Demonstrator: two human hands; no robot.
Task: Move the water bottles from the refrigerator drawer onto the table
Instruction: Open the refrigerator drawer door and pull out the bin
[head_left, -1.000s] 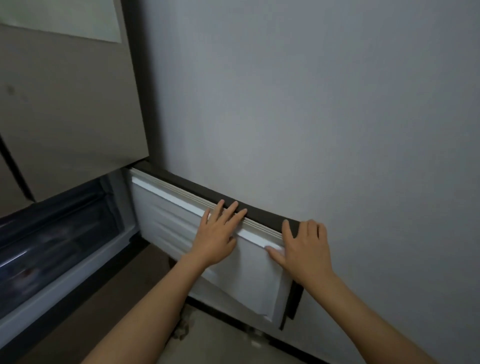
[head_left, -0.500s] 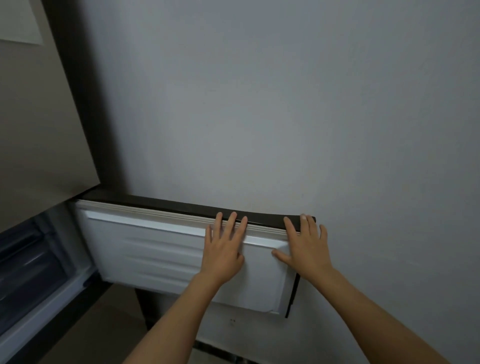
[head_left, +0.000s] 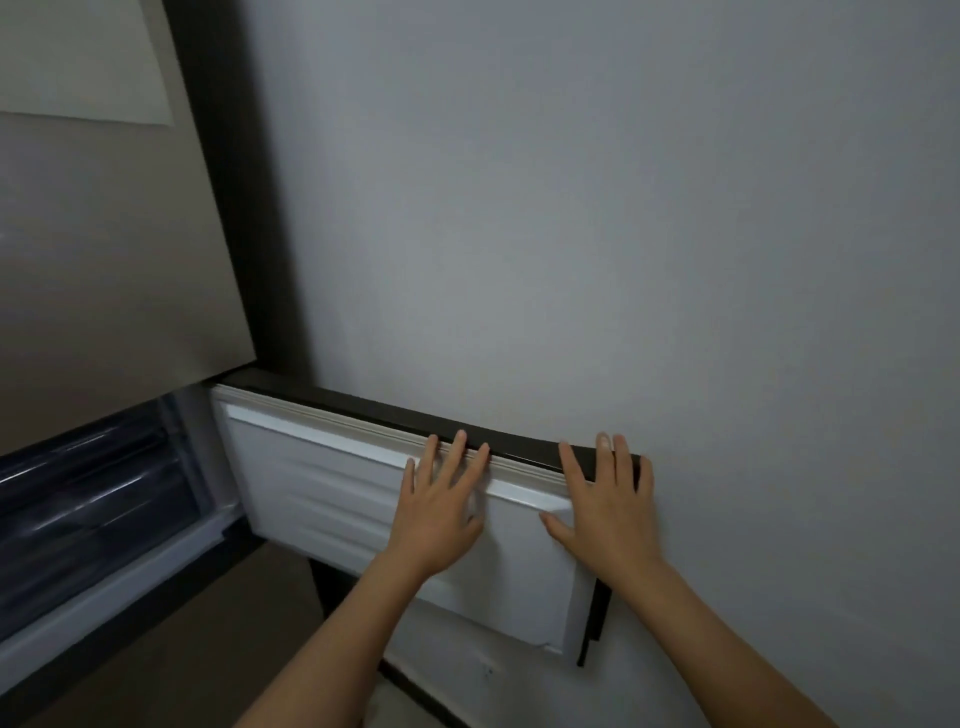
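Since half a second ago the head view is showing more of the open compartment at the lower left, and the lower refrigerator door (head_left: 322, 493) is slanting down to the right across the picture instead of lying nearly level; both hands are staying where they were on it. The left hand (head_left: 439, 512) is lying flat on the door's white inner panel, fingers straight and slightly spread, tips reaching the pale seal. The right hand (head_left: 605, 512) is pressing flat near the door's free end, fingers straight and crossing the dark top edge (head_left: 363, 410), thumb splayed out to the left. The door is standing swung back beside the grey wall (head_left: 623, 234). The refrigerator drawer (head_left: 88, 499) is sitting in the compartment at the left, well apart from both hands; water bottles cannot be made out through its dark, glinting front.
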